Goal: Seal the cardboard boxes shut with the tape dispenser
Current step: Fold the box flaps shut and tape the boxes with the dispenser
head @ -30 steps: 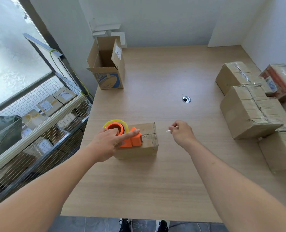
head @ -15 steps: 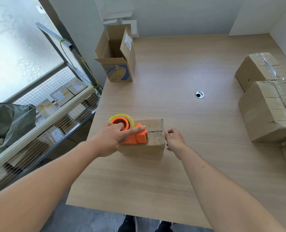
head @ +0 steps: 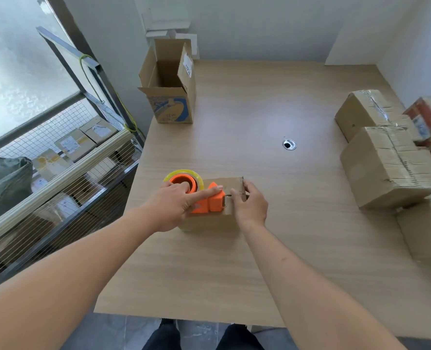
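Observation:
A small cardboard box [head: 228, 185] lies near the table's left side. On its top sits an orange tape dispenser [head: 214, 202] carrying a roll of clear yellowish tape [head: 184, 176]. My left hand [head: 176, 204] grips the dispenser, index finger stretched along its top. My right hand [head: 249, 204] holds the right end of the box, thumb on the top by the dispenser's blade and fingers curled over the edge. Most of the box's top and front is hidden by both hands.
An open cardboard box [head: 170, 82] stands at the back left of the wooden table [head: 272, 248]. Several taped boxes [head: 386, 168] are stacked along the right edge. A cable hole [head: 289, 144] sits mid-table. A wire cart with parcels [head: 65, 152] stands to the left.
My right hand has come left from above the table and taken hold of the box's right end. My left hand has stayed on the dispenser.

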Tool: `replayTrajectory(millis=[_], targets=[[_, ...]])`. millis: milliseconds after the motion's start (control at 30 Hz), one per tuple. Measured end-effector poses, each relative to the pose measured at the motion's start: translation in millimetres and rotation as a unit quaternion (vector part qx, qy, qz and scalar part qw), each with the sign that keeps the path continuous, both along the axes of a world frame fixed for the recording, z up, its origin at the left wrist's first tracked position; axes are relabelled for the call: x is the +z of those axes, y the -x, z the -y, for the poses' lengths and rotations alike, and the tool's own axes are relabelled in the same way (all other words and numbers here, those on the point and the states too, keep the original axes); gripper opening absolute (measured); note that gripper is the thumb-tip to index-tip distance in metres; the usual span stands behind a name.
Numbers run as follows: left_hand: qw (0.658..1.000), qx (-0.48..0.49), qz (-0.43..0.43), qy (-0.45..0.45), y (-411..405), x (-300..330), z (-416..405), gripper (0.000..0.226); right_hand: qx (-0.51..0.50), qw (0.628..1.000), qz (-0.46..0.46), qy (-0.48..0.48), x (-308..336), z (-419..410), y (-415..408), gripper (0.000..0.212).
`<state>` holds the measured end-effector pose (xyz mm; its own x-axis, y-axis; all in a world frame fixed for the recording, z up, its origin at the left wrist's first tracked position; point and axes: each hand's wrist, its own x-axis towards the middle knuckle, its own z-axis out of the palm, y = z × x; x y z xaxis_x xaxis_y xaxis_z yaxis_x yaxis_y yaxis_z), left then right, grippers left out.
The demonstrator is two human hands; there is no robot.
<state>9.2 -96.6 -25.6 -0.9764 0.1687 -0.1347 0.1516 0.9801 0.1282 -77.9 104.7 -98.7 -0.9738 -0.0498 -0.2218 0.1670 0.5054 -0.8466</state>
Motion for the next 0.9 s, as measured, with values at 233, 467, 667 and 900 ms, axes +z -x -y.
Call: replayTrajectory(millis=[233,467,667,900], targets=[[0.998,-0.055,0.026,-0.006,6.3,28.2,35.2,0.064,-0.125,0.986,0.044,0.099,-7.3,14.8,-8.0,0.048],[0.987,0.022,0.135,-0.079,-15.8,43.8,120.8,0.054,-0.157,0.985,0.036,0.066,-7.8,21.8,-7.2,0.046],[0.961,0.113,0.217,-0.128,-30.8,22.5,168.6,0.045,-0.171,0.985,0.009,0.005,-3.8,29.8,-11.0,0.044],[0.948,0.090,0.258,-0.165,-17.7,-3.8,165.7,0.045,0.005,0.934,-0.090,-0.347,18.9,103.8,-37.5,0.065]])
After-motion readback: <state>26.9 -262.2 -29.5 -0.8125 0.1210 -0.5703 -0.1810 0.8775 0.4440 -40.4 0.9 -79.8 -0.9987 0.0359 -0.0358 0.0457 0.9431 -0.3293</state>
